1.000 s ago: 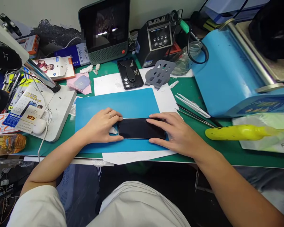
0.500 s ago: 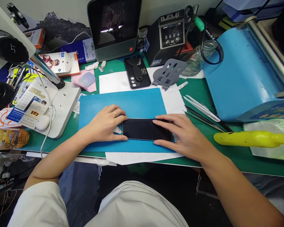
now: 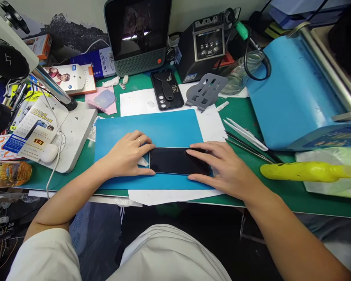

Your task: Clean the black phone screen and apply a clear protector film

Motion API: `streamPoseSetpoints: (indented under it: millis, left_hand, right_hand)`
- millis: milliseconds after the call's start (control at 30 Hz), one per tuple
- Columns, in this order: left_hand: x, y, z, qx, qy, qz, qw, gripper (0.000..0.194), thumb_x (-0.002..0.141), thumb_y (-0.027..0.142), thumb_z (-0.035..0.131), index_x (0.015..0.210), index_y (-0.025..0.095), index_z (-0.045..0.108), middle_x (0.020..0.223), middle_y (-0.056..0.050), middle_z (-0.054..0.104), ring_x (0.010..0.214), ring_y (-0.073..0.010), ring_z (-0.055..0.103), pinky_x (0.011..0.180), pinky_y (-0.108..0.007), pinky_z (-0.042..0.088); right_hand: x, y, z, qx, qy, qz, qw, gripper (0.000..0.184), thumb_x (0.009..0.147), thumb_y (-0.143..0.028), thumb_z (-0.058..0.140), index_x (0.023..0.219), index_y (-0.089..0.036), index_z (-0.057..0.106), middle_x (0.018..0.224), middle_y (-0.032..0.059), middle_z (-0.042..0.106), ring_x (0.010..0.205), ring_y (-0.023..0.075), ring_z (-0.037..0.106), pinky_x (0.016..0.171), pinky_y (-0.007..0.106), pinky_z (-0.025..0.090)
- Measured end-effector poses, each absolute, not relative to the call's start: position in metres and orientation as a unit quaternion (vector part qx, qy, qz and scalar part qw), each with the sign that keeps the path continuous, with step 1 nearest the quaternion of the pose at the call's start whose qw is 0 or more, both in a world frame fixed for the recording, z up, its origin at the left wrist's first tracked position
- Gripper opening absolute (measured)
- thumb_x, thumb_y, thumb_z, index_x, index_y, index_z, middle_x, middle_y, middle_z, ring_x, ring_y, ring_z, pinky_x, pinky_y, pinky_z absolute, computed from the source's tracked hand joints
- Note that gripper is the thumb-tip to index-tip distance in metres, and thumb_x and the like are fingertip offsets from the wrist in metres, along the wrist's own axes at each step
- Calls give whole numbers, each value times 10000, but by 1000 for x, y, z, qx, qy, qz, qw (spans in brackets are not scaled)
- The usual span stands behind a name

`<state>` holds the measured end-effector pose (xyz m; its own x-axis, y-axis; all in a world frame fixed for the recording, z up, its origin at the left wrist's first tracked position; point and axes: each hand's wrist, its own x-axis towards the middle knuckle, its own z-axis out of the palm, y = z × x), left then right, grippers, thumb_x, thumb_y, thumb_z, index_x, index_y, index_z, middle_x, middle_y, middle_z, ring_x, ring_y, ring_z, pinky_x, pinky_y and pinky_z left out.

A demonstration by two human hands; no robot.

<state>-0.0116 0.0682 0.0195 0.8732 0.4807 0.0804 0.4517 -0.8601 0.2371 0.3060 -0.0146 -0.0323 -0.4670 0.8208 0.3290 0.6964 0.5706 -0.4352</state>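
Observation:
A smartphone [image 3: 169, 160] lies lengthwise from left to right on a blue mat [image 3: 152, 127], its dark screen facing up. My left hand [image 3: 128, 154] grips the phone's left end, thumb on the near edge and fingers at the far edge. At the other end, my right hand [image 3: 229, 169] spans the phone between thumb and fingers, with fingertips over part of the screen. The phone's right end is partly hidden by that hand. A small whitish piece [image 3: 143, 161] shows between my left thumb and fingers, beside the phone; what it is I cannot tell.
Behind the mat are a black phone case [image 3: 158, 86] and a grey slotted stand [image 3: 207, 91]. Tweezers [image 3: 247, 136] and a yellow bottle [image 3: 298, 171] lie to the right, near a blue machine [image 3: 283, 89]. A white stand base [image 3: 78, 134] is on the left.
The camera view has shifted slightly, so everything appears a little further left. Both hands and the phone keep their places on the mat.

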Motion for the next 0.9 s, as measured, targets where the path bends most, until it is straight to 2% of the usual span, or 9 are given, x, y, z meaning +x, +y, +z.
streamPoseSetpoints:
  millis: [333,467,667,900]
  left_hand:
    - [-11,67,17,957,252,75,123,620,872,602,781,1275,145,664,1270,-167,677,1143,-346,597,961,-490,516]
    - [-10,67,16,958,248,77,125,608,868,592,784,1247,130,673,1260,-169,679,1149,-350,590,974,-493,518]
    - [-11,68,17,959,243,70,124,584,878,575,776,1238,128,670,1264,-175,679,1181,-358,583,992,-504,506]
    - [-11,70,16,960,238,75,130,569,887,593,750,1230,149,656,1253,-170,666,1128,-342,599,968,-491,514]
  right_hand:
    - [305,-16,-32,-450,-844,125,264,617,961,-489,690,1543,-355,532,1381,114,664,1246,357,612,1041,541,550]
    - [306,-16,-31,-441,-852,119,257,616,964,-442,699,1545,-335,522,1383,129,646,1233,356,611,1021,539,556]
    - [309,-16,-28,-437,-850,142,259,654,977,-368,678,1592,-369,455,1404,109,638,1259,349,616,1036,541,558]
    - [312,-16,-25,-464,-833,179,243,657,970,-419,670,1590,-372,456,1411,110,637,1282,354,630,1067,551,569]
